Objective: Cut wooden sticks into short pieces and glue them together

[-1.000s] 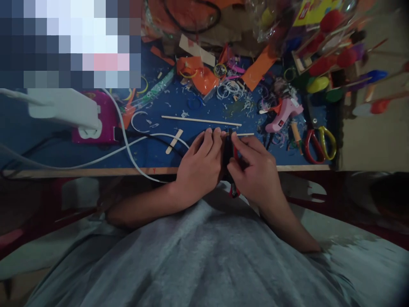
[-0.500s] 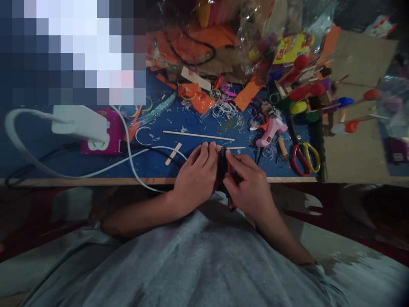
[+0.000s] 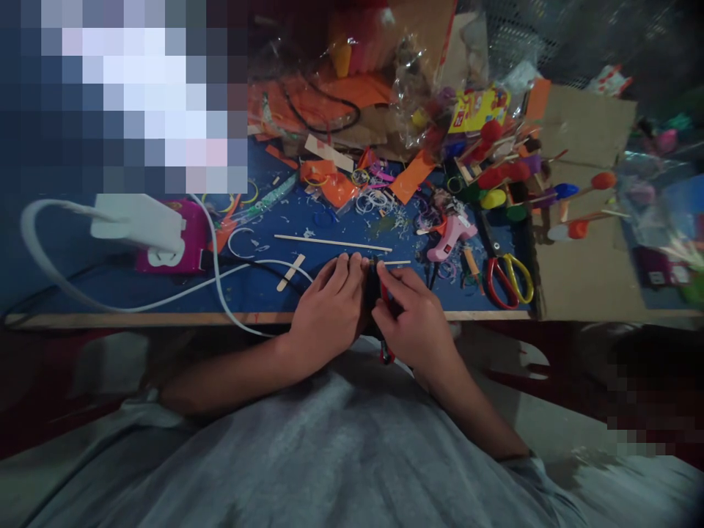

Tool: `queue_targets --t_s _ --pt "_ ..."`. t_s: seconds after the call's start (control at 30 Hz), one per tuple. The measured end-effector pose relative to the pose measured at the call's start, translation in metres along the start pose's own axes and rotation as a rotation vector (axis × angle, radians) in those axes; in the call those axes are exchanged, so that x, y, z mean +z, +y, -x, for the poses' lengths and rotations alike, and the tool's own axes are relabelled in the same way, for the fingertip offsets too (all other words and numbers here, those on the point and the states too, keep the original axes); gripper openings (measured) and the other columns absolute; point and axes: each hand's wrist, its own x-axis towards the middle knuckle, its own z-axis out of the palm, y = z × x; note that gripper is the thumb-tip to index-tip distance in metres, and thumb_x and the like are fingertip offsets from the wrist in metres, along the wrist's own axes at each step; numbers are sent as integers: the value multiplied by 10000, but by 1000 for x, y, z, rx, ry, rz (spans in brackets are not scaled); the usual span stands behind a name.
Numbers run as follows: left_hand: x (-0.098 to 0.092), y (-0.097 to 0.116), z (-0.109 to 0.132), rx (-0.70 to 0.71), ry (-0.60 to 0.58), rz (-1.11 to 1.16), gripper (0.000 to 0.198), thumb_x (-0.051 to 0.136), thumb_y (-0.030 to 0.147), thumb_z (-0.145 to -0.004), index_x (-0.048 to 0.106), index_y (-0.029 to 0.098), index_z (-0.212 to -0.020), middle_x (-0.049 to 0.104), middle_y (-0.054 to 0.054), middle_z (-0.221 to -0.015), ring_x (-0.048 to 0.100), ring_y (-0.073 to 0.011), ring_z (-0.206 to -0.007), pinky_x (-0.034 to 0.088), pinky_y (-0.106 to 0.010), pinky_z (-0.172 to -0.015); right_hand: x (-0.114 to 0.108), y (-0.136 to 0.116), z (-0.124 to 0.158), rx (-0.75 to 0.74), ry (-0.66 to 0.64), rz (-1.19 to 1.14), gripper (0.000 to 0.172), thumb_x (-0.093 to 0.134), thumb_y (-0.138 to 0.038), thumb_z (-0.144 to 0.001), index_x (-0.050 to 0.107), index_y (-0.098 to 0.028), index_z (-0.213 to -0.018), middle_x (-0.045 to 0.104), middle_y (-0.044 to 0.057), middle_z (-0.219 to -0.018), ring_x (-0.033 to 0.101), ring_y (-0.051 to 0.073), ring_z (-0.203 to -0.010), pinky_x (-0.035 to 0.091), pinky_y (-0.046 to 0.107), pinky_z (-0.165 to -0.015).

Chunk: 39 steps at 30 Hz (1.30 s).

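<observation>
My left hand rests at the front edge of the blue table, fingers curled down on a thin wooden stick that pokes out to the right. My right hand is closed round a red-and-black handled cutting tool set across that stick. The tool's handle ends stick out below the hand toward my grey shirt. The tool's jaws are hidden between the two hands.
A longer stick and a flat craft stick lie just behind my hands. A pink glue gun, red-and-yellow scissors, a white cable, a pink box and orange paper scraps crowd the table.
The view has tilted up, showing more of the far clutter; my hands sit lower-left in frame. Both hands keep the same hold on stick and tool.
</observation>
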Motion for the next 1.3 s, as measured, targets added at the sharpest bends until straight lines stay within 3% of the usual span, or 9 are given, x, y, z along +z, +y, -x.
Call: queue_targets --t_s 0.27,0.47,0.6,0.97,1.3 --pt "-1 0 0 -4 -51 43 636 456 210 -1138 528 -101 -1688 635 -318 -1687 635 -414 -1580 571 -539 -1309 1 1 -2 -17 -3 4 593 622 -170 -953 757 -126 -1529 782 154 -1198 777 284 -1047 713 465 -969" --pt "2 0 0 -32 -85 83 655 483 254 -1148 512 -90 -1704 594 -322 -1726 590 -424 -1622 542 -564 -1340 -3 1 1 -25 -42 13 559 612 -169 -991 760 -68 -1520 777 164 -1208 774 241 -930 718 416 -913" --pt "5 0 0 -15 -72 45 647 459 242 -1152 516 -104 -1696 607 -321 -1713 607 -443 -1600 557 -567 -1324 0 5 -2 -42 -28 19 583 593 -180 -997 739 -91 -1554 776 170 -1225 780 281 -1071 711 447 -987" --pt "6 1 0 -51 -56 67 646 485 261 -1142 537 -53 -1704 607 -294 -1727 593 -417 -1626 547 -546 -1334 3 7 0 -36 -21 14 593 585 -181 -988 739 -142 -1559 769 150 -1215 777 280 -1062 718 445 -972" --pt "7 1 1 -39 1 60 632 500 258 -1142 562 -76 -1675 640 -303 -1689 629 -428 -1589 571 -551 -1307 1 5 -4 -36 -51 12 601 584 -168 -976 732 -53 -1546 764 184 -1229 774 278 -1017 718 452 -950"
